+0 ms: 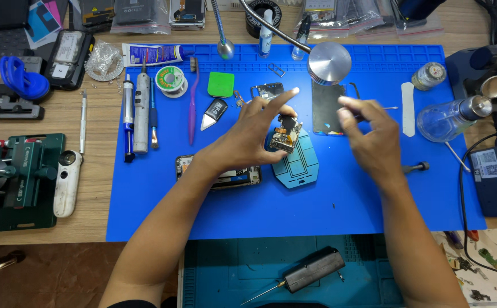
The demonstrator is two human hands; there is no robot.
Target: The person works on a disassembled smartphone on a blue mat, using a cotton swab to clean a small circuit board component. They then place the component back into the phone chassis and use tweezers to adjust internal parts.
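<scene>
My left hand (254, 134) pinches a small gold and black circuit board (285, 136), holding it just above a blue oval plate (297, 162) on the blue work mat (317, 211). My right hand (371, 137) is a little to the right of the board, fingers curled on a thin cotton swab (386, 108) whose tip points right. A phone frame (221, 177) lies under my left wrist. Behind my right hand lies a dark phone screen panel (325, 111).
At the mat's left lie an electric screwdriver (141, 111), solder wire spool (170, 80), purple brush (193, 102) and green pad (220, 84). A round metal lamp head (329, 61) hangs at the back. A glass bottle (448, 118) stands right. A green clamp (17, 179) sits far left.
</scene>
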